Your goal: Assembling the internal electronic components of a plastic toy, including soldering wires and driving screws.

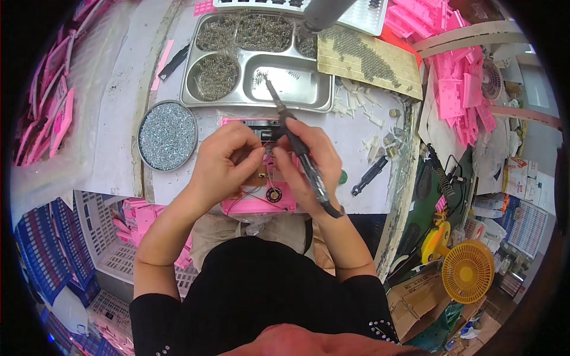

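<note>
"What's crowding you?"

"Plenty. Just beyond the pink case (pixel 237 206) on my tabletop (pixel 371 204) stands a metal tray (pixel 303 94), coiled springs (pixel 215 77) heaped in several of its compartments. A round dish (pixel 167 169) of tiny silvery bits sits left of the case. A yellowish board (pixel 335 65) overlaps the tray's right end, carrying more springs, and white pieces (pixel 355 102) lie scattered below it. Pink parts (pixel 457 83) are piled farther right."

"Anything blocking the view?"

"A grey pole (pixel 323 15) hangs over the tray's far side. My own hands cover the middle of the case, which lies right in front of me at the near edge."

"What are they holding?"

"My left hand (pixel 222 160) has thumb and forefinger brought together over the case; I can't tell what is between them. My right hand (pixel 312 157) grips a dark pen-shaped tool (pixel 306 155), its thin tip over the tray, while its thumb reaches close to the left fingertips."

"And the materials?"

"The case is bright, smooth plastic, open on top, with a black disc (pixel 274 194) toward its near right corner. The tray is shiny, with rounded hollows; the springs make a wiry tangle; the dish's filling looks grainy."
</note>
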